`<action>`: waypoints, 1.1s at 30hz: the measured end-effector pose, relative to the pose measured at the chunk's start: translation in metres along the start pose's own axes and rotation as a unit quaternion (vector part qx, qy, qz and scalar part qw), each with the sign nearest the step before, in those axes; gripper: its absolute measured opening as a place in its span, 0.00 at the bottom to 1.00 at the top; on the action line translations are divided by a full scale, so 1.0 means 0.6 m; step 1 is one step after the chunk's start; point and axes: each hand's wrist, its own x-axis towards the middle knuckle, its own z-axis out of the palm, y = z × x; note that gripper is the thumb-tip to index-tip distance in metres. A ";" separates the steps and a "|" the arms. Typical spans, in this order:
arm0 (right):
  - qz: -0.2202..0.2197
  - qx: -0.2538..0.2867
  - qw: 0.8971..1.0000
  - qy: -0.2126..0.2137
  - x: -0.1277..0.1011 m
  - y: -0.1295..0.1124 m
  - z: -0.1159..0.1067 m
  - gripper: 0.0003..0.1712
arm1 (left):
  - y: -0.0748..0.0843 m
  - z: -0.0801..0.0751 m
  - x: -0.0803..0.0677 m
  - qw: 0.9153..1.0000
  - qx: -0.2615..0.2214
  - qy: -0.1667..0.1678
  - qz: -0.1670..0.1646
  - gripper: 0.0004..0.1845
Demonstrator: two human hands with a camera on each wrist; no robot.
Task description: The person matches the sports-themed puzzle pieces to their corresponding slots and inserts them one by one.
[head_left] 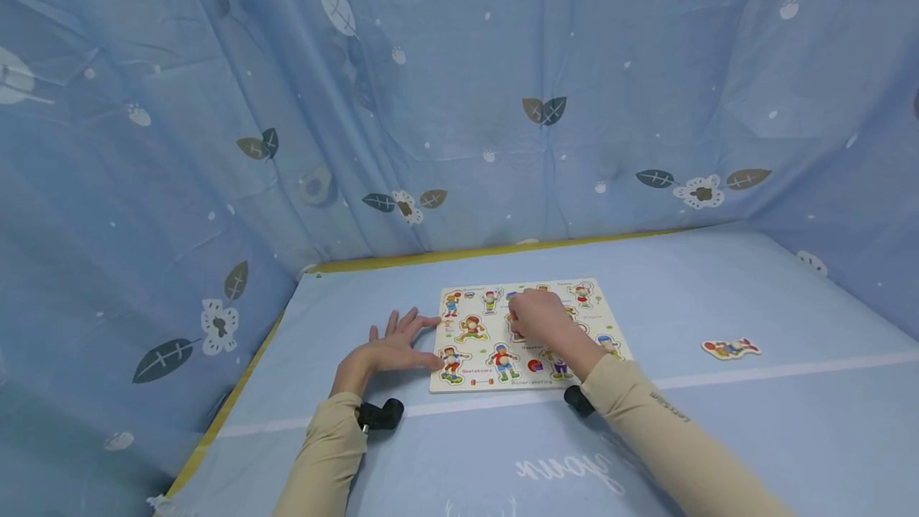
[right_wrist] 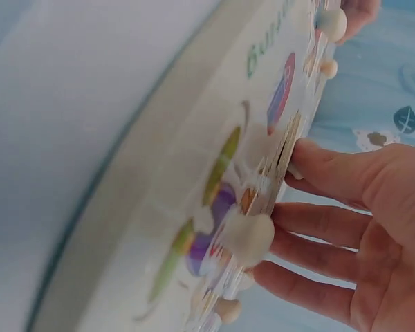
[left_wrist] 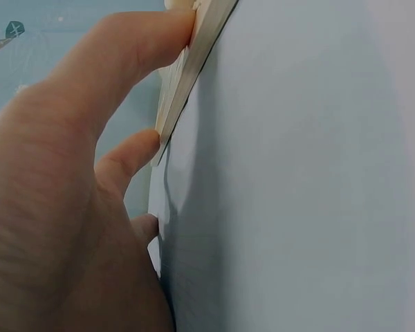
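Observation:
A white wooden peg puzzle board [head_left: 459, 377] with colourful sports figures lies flat on the table. Spread at its left edge, my left hand [head_left: 393, 348] touches the board with thumb and forefinger; in the left wrist view the fingertips rest against the board's edge [left_wrist: 206, 34]. My right hand [head_left: 540, 317] is over the middle of the board. The right wrist view has its thumb and forefinger pinching a puzzle piece [right_wrist: 288, 146] by the knob, mostly hidden by the fingers. Close to the other fingers stands a round wooden knob [right_wrist: 249, 238] on a purple-trousered figure.
One loose figure piece [head_left: 731, 349] lies on the table to the right of the board. A pale blue cloth [head_left: 459, 453] with a white stripe covers the table. Blue patterned curtains [head_left: 474, 142] hang behind and at the sides.

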 end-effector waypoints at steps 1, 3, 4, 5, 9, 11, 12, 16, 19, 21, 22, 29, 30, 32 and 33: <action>-0.004 -0.009 1.000 0.006 0.000 -0.002 0.001 0.08 | 0.000 0.000 0.000 1.000 0.000 0.000 0.000 0.49; -0.011 -0.027 0.999 0.016 0.000 -0.004 0.002 0.07 | 0.000 0.000 0.000 1.000 0.000 0.000 0.001 0.49; -0.013 -0.034 0.999 0.020 0.000 -0.005 0.003 0.06 | 0.001 0.000 0.001 1.000 -0.001 0.000 0.002 0.49; -0.013 -0.038 0.999 0.022 0.000 -0.006 0.003 0.06 | 0.001 0.000 0.001 1.000 -0.001 0.000 0.003 0.49; -0.005 -0.042 0.999 0.022 -0.002 -0.008 0.002 0.05 | 0.003 0.000 0.002 1.000 -0.001 -0.001 0.005 0.49; -0.005 -0.040 0.999 0.019 -0.003 -0.008 0.001 0.05 | 0.003 -0.001 0.002 1.000 0.000 -0.001 0.005 0.49; -0.007 -0.039 0.999 0.018 -0.004 -0.009 0.000 0.05 | 0.003 -0.001 0.001 1.000 0.000 -0.001 0.005 0.49; -0.011 -0.027 1.000 0.004 -0.008 -0.008 -0.002 0.06 | 0.001 -0.001 -0.001 1.000 -0.004 -0.001 0.006 0.49; 0.000 -0.003 1.000 -0.025 -0.013 -0.004 -0.002 0.07 | 0.000 0.000 -0.001 1.000 -0.006 -0.003 0.007 0.49; 0.011 0.020 0.998 -0.053 -0.017 0.000 -0.003 0.08 | -0.001 0.001 -0.001 1.000 -0.006 -0.003 0.008 0.49; 0.016 0.031 0.997 -0.064 -0.020 0.001 -0.003 0.08 | 0.000 0.001 -0.001 1.000 -0.006 -0.003 0.007 0.49; 0.035 0.065 0.992 -0.102 -0.035 0.010 -0.003 0.13 | -0.001 -0.001 -0.003 1.000 -0.008 -0.003 0.014 0.48; 0.034 0.063 0.992 -0.102 -0.036 0.011 -0.002 0.16 | -0.002 -0.001 -0.003 1.000 -0.009 -0.003 0.014 0.48; 0.029 0.061 0.993 -0.101 -0.038 0.012 -0.002 0.19 | -0.002 -0.001 -0.003 1.000 -0.010 -0.002 0.016 0.49; 0.026 0.059 0.993 -0.100 -0.040 0.013 -0.002 0.21 | -0.002 -0.001 -0.003 1.000 -0.011 -0.002 0.015 0.48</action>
